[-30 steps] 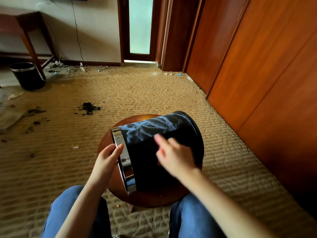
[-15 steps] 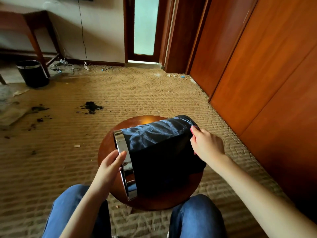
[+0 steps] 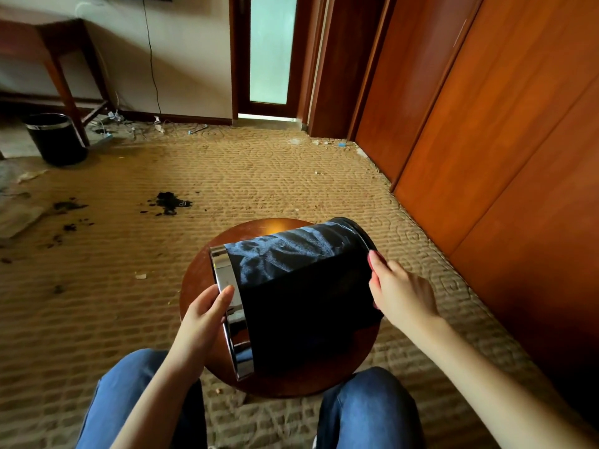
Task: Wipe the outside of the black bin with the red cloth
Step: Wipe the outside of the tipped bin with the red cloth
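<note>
Wooden stool [image 3: 194, 273], sideways black bin [image 3: 308, 306], red cloth [image 3: 372, 270]

The black bin [image 3: 301, 306] lay sideways on the round stool [image 3: 194, 283], its chrome rim [image 3: 241, 348] at nine o'clock gripped by the left hand [image 3: 204, 315]; at three o'clock the right hand [image 3: 402, 296] held the red cloth [image 3: 372, 265] against it.

left hand [image 3: 207, 314]: fingers curled, thumb forward | right hand [image 3: 402, 293]: curled, seemingly pinching
</note>
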Demonstrator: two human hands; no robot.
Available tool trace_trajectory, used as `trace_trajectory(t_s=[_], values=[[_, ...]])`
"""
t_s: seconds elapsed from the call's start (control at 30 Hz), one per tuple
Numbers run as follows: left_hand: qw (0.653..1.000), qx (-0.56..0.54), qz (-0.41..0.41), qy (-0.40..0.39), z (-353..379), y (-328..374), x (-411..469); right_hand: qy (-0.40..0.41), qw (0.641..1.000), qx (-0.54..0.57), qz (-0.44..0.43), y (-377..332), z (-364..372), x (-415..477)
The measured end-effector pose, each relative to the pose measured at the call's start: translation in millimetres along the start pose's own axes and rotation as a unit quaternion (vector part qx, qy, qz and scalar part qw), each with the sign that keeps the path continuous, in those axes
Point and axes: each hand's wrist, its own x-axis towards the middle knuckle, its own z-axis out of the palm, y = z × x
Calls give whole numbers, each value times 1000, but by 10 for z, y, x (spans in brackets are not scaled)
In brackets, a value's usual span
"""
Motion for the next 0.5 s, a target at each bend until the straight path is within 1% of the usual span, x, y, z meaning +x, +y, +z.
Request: trace_trajectory(t_s=[0.13,0.23,0.27,0.33,0.4,0.5], values=[[1000,0,-11,7,-5,4,-27,-23,1000,20,-1,-148,-163,584],[1000,3,1,13,-4,41,-12,-69,997,27,-4,-254,-250,917],[1000,4,7,14,-11,64,0,-71,997,34,-3,-269,-249,935],[1000,8,8,5,-35,69,54,-32,997,65,4,-248,-147,790],[1000,4,6,3,-34,84,86,19,997,79,10,-223,28,419],[1000,-10,1,6,-8,56,107,47,993,109,7,-154,221,-80]])
